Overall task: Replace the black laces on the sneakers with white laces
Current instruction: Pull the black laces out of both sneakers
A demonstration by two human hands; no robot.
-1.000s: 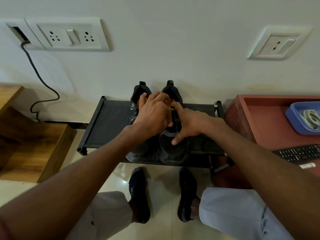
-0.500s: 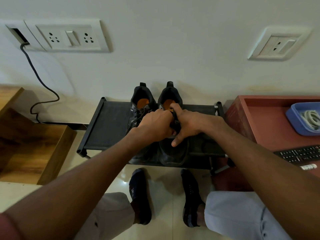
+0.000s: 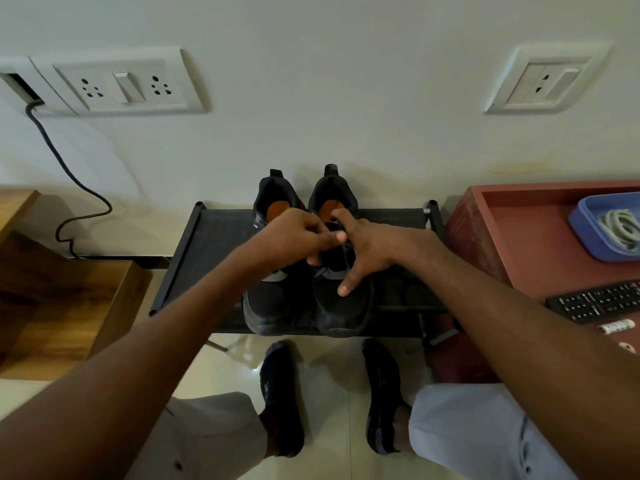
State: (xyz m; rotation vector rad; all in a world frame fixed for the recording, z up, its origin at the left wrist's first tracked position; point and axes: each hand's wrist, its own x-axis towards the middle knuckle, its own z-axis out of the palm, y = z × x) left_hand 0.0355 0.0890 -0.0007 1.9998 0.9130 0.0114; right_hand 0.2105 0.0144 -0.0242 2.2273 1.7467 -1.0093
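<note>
Two black sneakers with orange insoles stand side by side on a low black rack (image 3: 214, 244), toes toward me: the left sneaker (image 3: 277, 306) and the right sneaker (image 3: 343, 310). My left hand (image 3: 294, 237) has its fingers curled over the lacing of the right sneaker and seems to pinch the black lace (image 3: 334, 252). My right hand (image 3: 370, 247) rests on that sneaker, its thumb pressed on the toe cap and its index finger at the tongue. White laces (image 3: 620, 225) lie coiled in a blue tray (image 3: 585, 233).
The blue tray sits on a red table (image 3: 519, 237) at right, beside a black remote (image 3: 595, 301). A wooden step (image 3: 69, 299) stands at left. A cable (image 3: 65, 171) hangs from a wall socket. My socked feet (image 3: 280, 393) rest on the tiled floor below the rack.
My left hand has drawn back from the sneaker openings onto the lacing, uncovering both orange insoles. My right hand stays on the right sneaker, index finger now raised toward the tongue.
</note>
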